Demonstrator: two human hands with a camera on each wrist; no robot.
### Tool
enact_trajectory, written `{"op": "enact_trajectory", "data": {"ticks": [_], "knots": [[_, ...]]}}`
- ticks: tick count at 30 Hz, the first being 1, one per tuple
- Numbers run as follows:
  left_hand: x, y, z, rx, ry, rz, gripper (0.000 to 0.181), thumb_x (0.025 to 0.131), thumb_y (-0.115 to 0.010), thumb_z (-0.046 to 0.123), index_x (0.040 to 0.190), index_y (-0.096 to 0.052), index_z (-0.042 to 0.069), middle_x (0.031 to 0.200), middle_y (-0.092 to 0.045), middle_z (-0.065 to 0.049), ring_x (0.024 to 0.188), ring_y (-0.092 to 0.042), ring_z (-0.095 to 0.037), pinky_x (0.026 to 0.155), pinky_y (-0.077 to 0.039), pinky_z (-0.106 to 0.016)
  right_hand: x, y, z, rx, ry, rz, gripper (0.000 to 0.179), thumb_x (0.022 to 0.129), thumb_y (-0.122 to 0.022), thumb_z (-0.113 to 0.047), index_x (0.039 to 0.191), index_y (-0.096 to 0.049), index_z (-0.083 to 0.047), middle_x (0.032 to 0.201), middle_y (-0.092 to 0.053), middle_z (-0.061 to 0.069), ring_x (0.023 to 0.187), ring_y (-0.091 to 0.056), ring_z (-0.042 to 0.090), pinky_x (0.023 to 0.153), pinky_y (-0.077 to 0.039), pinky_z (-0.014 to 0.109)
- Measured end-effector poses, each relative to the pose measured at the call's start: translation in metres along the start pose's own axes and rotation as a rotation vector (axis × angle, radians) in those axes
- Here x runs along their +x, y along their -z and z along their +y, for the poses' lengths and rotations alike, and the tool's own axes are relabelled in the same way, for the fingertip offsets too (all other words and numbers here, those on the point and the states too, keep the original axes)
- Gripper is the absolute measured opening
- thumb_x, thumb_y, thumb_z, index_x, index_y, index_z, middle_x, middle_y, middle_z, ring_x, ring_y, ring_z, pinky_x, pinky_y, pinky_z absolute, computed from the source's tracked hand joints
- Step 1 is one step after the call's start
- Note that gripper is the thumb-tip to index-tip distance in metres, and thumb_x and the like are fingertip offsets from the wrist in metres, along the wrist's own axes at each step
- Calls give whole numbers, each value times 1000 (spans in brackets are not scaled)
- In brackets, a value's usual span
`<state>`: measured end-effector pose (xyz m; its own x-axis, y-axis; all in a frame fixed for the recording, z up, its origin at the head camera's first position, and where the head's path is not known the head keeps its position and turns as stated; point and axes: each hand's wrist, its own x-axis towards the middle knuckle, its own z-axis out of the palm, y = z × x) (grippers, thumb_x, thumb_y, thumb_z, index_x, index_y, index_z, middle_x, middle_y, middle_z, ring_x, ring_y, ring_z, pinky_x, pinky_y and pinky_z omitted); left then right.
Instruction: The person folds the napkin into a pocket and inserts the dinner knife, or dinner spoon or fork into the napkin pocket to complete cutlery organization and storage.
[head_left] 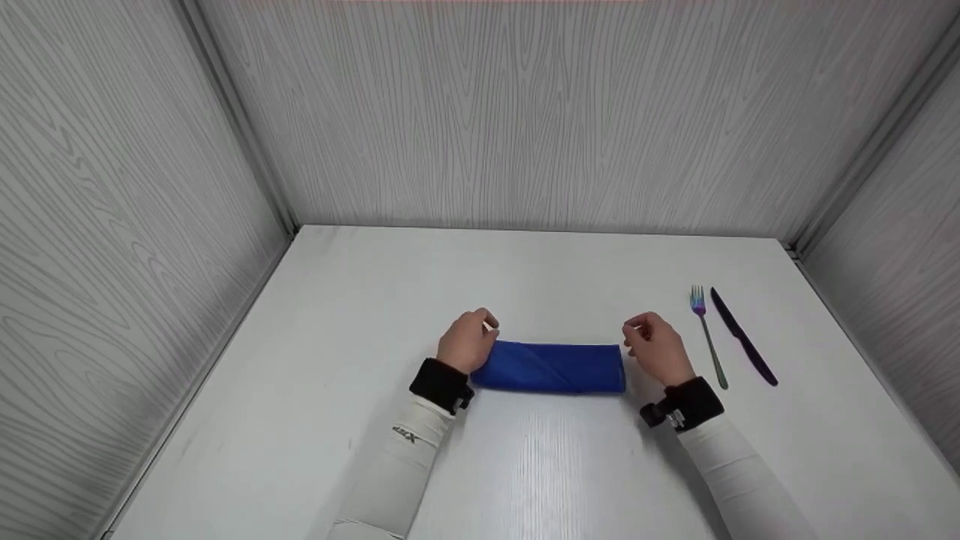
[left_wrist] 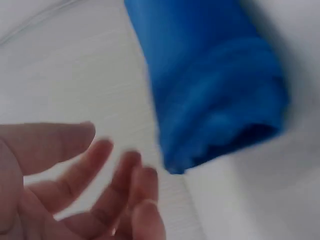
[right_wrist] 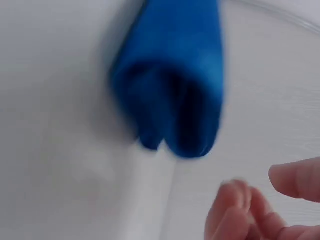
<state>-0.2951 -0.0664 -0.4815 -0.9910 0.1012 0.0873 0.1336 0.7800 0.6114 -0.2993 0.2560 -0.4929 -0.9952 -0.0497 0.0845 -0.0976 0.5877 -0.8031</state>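
A blue cloth (head_left: 555, 367), folded into a long flat roll, lies crosswise on the white table. My left hand (head_left: 465, 343) is at its left end and overlaps that corner in the head view. The left wrist view shows this hand (left_wrist: 102, 205) beside the cloth (left_wrist: 210, 85), thumb and fingers apart and loosely bent. Just off the right end is my right hand (head_left: 657, 349), holding nothing. Its bent fingers (right_wrist: 230, 205) stand apart from the cloth (right_wrist: 175, 60) in the right wrist view, where the roll's open, layered end shows.
To the right of my right hand lie a shiny multicoloured fork (head_left: 698, 301) and a dark knife (head_left: 742, 337), side by side. Grey wood-grain panels (head_left: 525, 112) enclose the white table (head_left: 337, 300) at the back and both sides.
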Motion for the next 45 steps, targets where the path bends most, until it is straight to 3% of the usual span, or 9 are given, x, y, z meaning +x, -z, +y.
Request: {"op": "enact_trajectory", "data": {"ticks": [2, 5, 9, 16, 23, 33, 38, 40, 45], "knots": [[-4, 2, 5, 20, -73, -59, 16, 101, -70, 15, 115, -74, 7, 102, -71, -14, 95, -69, -30, 81, -57, -44, -1, -2, -5, 115, -16, -96, 28, 108, -56, -15, 122, -61, 10, 87, -72, 12, 72, -68, 14, 65, -55, 23], [-8, 1, 9, 83, -141, -148, 21, 99, -74, 17, 118, -76, 9, 109, -72, -17, 104, -68, -35, 88, -57, -48, -2, -7, -10, 245, -67, -276, 33, 109, -55, -14, 127, -60, 13, 86, -74, 7, 70, -69, 11, 67, -59, 23], [-10, -4, 7, 180, -134, -228, 31, 95, -79, 22, 124, -76, 13, 121, -69, -20, 116, -63, -40, 94, -55, -55, -3, -14, -7, 322, -134, -413, 36, 110, -51, -10, 132, -56, 18, 91, -75, 8, 72, -71, 12, 71, -61, 24], [-8, -10, -2, 237, -96, -270, 39, 90, -84, 23, 127, -74, 19, 123, -68, -17, 120, -63, -37, 93, -56, -57, 2, -19, 7, 330, -232, -394, 41, 109, -51, -11, 137, -54, 19, 91, -78, 6, 71, -74, 9, 70, -59, 20], [-5, -10, -5, 226, -92, -271, 40, 89, -83, 24, 128, -74, 20, 123, -68, -17, 120, -63, -37, 94, -56, -57, 4, -21, 7, 330, -249, -376, 43, 109, -53, -13, 137, -53, 20, 88, -78, 5, 69, -74, 9, 67, -58, 19], [-5, -14, -3, 237, -84, -256, 40, 89, -84, 26, 127, -74, 20, 120, -69, -16, 116, -65, -36, 92, -56, -55, 11, -26, -5, 168, -217, -332, 39, 106, -52, -9, 130, -59, 20, 88, -77, 14, 67, -73, 10, 66, -58, 21], [-7, -22, 5, 271, -110, -230, 38, 91, -82, 28, 127, -74, 17, 118, -72, -16, 111, -68, -36, 89, -58, -52, 31, -27, -9, -84, -142, -328, 36, 103, -52, -10, 124, -63, 17, 89, -74, 14, 69, -70, 12, 75, -59, 30], [-10, -25, 9, 304, -122, -215, 38, 92, -81, 30, 126, -74, 15, 116, -73, -16, 108, -70, -35, 88, -58, -51, 40, -28, -12, -207, -106, -342, 37, 103, -51, -10, 126, -62, 17, 93, -75, 18, 75, -73, 20, 84, -59, 37], [-18, -33, 21, 408, -175, -155, 30, 95, -78, 32, 117, -77, 12, 105, -76, -12, 99, -73, -31, 83, -58, -46, 62, -36, -24, -443, -40, -371, 42, 98, -48, -5, 133, -57, 17, 125, -67, 32, 119, -66, 44, 108, -50, 52]]}}
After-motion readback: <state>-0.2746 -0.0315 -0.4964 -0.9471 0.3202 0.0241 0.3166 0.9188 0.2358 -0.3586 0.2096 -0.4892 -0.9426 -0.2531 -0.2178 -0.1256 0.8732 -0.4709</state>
